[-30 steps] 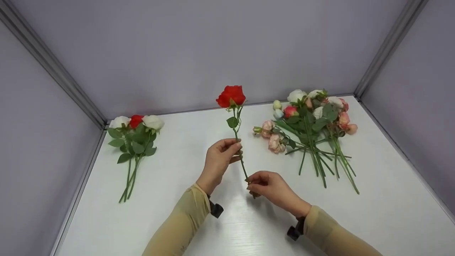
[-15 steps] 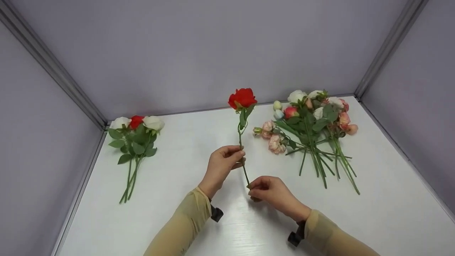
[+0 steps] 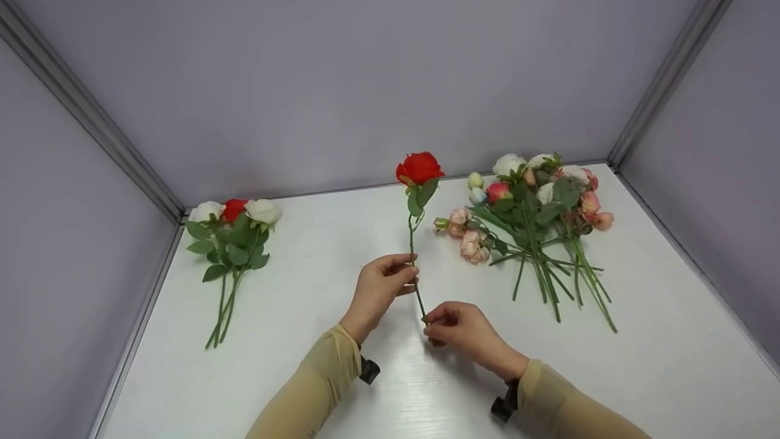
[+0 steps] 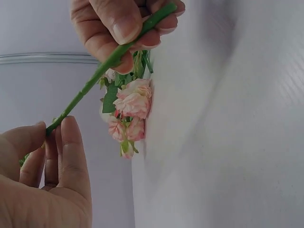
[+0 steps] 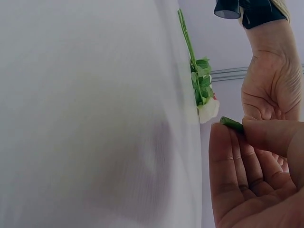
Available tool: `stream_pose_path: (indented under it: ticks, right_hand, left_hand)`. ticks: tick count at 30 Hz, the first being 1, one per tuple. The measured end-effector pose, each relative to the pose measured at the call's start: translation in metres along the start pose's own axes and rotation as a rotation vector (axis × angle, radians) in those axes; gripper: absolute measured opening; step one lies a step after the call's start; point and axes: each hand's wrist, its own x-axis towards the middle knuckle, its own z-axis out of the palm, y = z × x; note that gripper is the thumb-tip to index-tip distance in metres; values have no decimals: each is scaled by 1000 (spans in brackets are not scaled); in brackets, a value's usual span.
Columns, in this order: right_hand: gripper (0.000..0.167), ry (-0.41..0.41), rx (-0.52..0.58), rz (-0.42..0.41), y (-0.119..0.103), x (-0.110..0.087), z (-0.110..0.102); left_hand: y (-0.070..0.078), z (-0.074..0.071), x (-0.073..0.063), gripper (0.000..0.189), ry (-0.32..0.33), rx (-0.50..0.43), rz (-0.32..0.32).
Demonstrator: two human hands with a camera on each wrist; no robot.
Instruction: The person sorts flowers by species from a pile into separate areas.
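Observation:
A single red rose (image 3: 420, 169) is held up over the middle of the table, bloom toward the back wall and leaning slightly. Partway down its stem, my left hand (image 3: 379, 289) pinches it between thumb and fingers. Lower, my right hand (image 3: 472, 332) pinches the stem near its bottom end. The left wrist view shows the green stem (image 4: 90, 85) stretched between both hands. In the right wrist view the cut stem end (image 5: 231, 124) pokes out between the right thumb and fingers.
At the left of the white table (image 3: 317, 244) lies a bunch of white and red roses (image 3: 234, 210). On the right is a larger pile of white, pink and peach flowers (image 3: 536, 207) with crossed stems. Pale pink blooms (image 3: 474, 245) lie nearest the held rose. Grey walls enclose the table.
The rose's bloom has shifted right and slightly down, and its leaves have turned about the stem. Both hands have lowered a little, still gripping the stem.

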Motion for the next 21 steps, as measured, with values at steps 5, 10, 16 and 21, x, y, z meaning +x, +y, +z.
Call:
stream_pose_path:
  ticks: [5, 10, 16, 21]
  right_hand:
    - [22, -37, -83, -40, -3, 5, 5]
    - [33, -102, -296, -128, -11, 10, 14]
    - [52, -120, -624, -294, -20, 19, 27]
    - [61, -136, -860, -431, -32, 31, 42]
  left_hand:
    - [-1, -11, 4, 28, 37, 17, -15]
    - [2, -51, 6, 29, 120, 111, -40]
    - [11, -133, 1, 36, 256, 286, -74]
    - [20, -208, -17, 44, 372, 464, -117]
